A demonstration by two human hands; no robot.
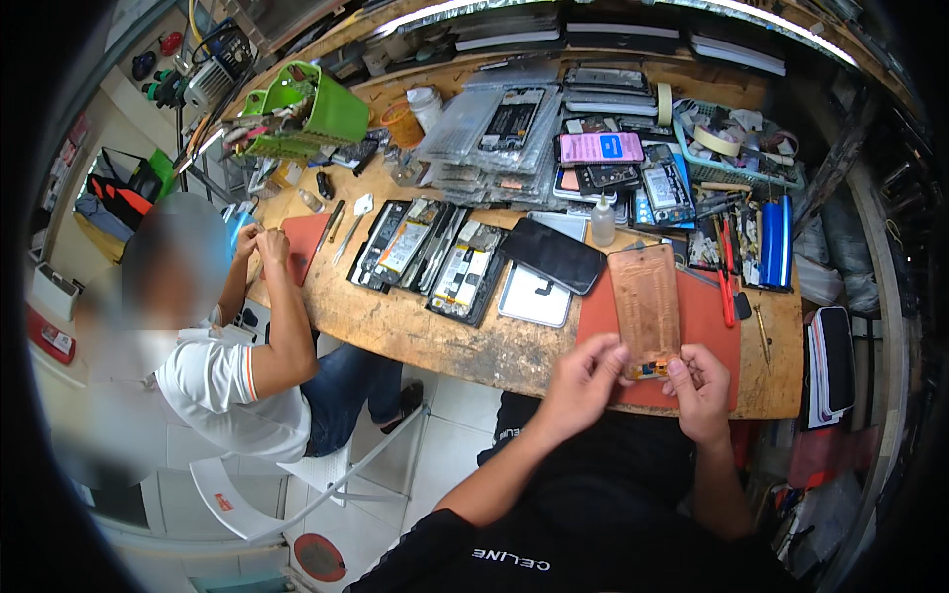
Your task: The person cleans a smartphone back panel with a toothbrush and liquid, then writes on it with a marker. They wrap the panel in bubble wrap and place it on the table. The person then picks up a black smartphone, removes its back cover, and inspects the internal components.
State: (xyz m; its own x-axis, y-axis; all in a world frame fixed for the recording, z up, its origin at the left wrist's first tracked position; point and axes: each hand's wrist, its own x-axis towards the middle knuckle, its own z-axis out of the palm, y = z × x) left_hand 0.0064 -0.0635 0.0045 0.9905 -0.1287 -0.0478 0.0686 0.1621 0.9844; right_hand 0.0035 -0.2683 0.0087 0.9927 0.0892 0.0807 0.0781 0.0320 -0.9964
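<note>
A copper-coloured phone panel [645,301] stands tilted over the red work mat [707,326] at the near edge of the wooden bench [415,331]. My left hand [583,381] pinches its lower left edge. My right hand [700,387] grips its lower right corner, where small parts show. Both forearms come up from below over my dark clothing.
Opened phones [425,247] and a black screen [554,254] lie left of the mat. A small white bottle [602,221], red-handled tools [727,277] and a blue case [777,242] lie behind. Another person in a white shirt [213,381] sits at the left, hands on the bench. A green bin [316,104] holds tools.
</note>
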